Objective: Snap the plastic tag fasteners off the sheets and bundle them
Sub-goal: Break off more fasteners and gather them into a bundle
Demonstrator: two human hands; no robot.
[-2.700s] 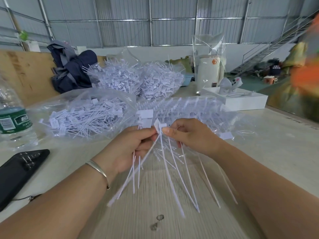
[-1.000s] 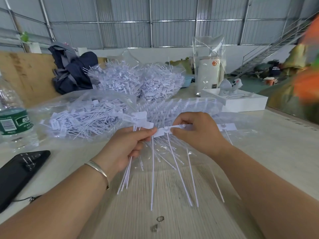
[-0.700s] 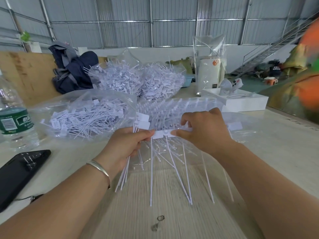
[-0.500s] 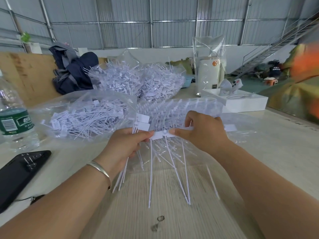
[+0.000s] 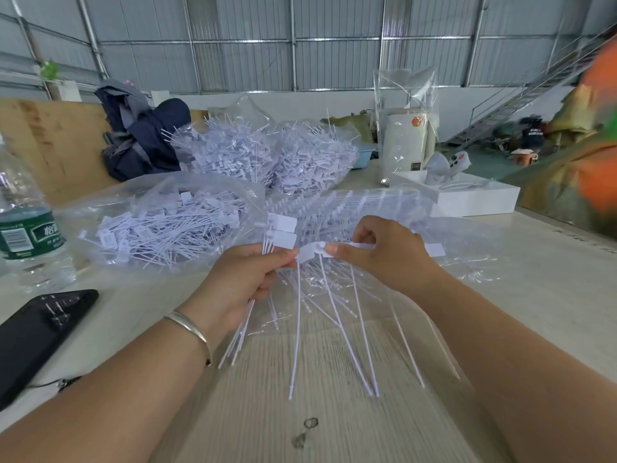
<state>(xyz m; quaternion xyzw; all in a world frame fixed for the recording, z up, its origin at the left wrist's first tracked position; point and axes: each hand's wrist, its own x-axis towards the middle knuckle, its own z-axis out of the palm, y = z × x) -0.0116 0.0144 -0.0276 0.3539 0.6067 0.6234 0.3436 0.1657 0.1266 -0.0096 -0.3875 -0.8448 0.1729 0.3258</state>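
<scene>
Pale wood table (image 5: 334,429) runs wide and bare below your fingers, so the hanging tails have room to swing. Your left hand (image 5: 243,289) grasps a bundle of snapped-off tag fasteners (image 5: 267,262), thumb pinching the end tab of the fastener strip (image 5: 309,253); your right hand (image 5: 384,259) pinches that strip just beside it. Twist too hard and I judge a thin tail may break, or the loose bundle could slip from your left fingers and scatter. Beyond your fingers the bagged fasteners (image 5: 160,225) crowd close, and the crinkled plastic under your right wrist could snag tails. Left of your left fingers, the phone (image 5: 36,329) and water bottle (image 5: 26,228) sit well apart.
</scene>
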